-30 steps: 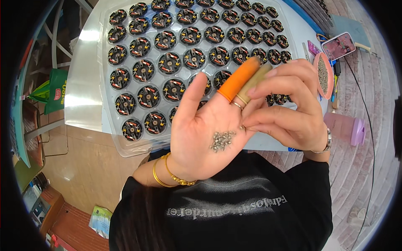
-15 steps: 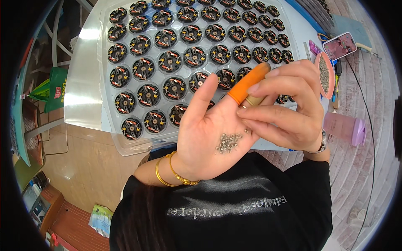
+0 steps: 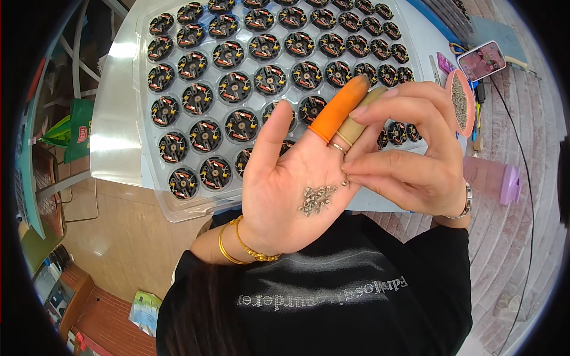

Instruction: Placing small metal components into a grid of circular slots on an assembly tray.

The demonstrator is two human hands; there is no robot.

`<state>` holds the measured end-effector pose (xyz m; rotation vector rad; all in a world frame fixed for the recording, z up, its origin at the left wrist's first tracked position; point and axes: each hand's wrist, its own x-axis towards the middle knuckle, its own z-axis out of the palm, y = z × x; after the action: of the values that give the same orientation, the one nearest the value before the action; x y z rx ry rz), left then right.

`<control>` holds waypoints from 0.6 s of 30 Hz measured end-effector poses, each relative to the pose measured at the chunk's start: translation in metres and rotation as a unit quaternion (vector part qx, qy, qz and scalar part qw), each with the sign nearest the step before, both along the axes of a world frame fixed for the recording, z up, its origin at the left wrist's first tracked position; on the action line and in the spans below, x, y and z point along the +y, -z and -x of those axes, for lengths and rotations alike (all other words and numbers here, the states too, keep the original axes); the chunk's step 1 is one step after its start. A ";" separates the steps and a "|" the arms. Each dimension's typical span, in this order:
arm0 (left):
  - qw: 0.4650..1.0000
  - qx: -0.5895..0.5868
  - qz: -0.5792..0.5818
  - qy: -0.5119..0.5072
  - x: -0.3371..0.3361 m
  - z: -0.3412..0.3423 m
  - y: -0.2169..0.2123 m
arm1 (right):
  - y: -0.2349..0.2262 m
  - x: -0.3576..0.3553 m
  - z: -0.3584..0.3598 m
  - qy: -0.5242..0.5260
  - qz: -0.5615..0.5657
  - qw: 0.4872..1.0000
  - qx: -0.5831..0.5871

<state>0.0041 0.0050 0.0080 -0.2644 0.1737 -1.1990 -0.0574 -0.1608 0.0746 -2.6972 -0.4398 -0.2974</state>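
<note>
Workshop, metal bits (image 3: 316,200), tray (image 3: 185,126), round components (image 3: 242,126)

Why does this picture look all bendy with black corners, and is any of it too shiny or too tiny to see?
Head view: a wide fisheye lens, so the corners are black and the floor planks curve; head view: white glare on the left end of the table; head view: the small metal pieces on the left hand show little fine detail.
</note>
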 end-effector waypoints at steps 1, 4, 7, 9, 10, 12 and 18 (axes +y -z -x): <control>1.000 0.001 0.012 -0.002 0.000 0.001 0.001 | 0.000 0.000 0.001 0.003 0.000 1.000 0.006; 1.000 -0.001 -0.022 0.002 -0.003 0.006 0.000 | 0.004 -0.001 0.002 0.013 -0.019 1.000 -0.017; 0.999 0.002 -0.019 0.039 -0.002 0.014 -0.001 | 0.004 0.003 0.005 -0.002 -0.019 0.999 -0.036; 0.999 0.000 -0.016 0.039 -0.004 0.020 0.001 | 0.009 0.005 0.009 0.002 -0.015 0.999 -0.037; 0.999 0.001 -0.016 0.038 -0.005 0.022 0.003 | 0.012 0.004 0.011 0.006 -0.014 0.999 -0.035; 0.999 0.004 -0.015 0.040 -0.006 0.026 0.003 | 0.013 0.002 0.015 0.014 -0.018 0.999 -0.043; 0.999 -0.032 -0.021 0.025 -0.010 0.031 0.005 | 0.010 0.006 0.023 0.010 0.024 0.997 -0.079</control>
<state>-0.0273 -0.0053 0.0028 -0.1851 0.1501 -1.2500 -0.0799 -0.1546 0.0648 -2.7363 -0.4704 -0.5159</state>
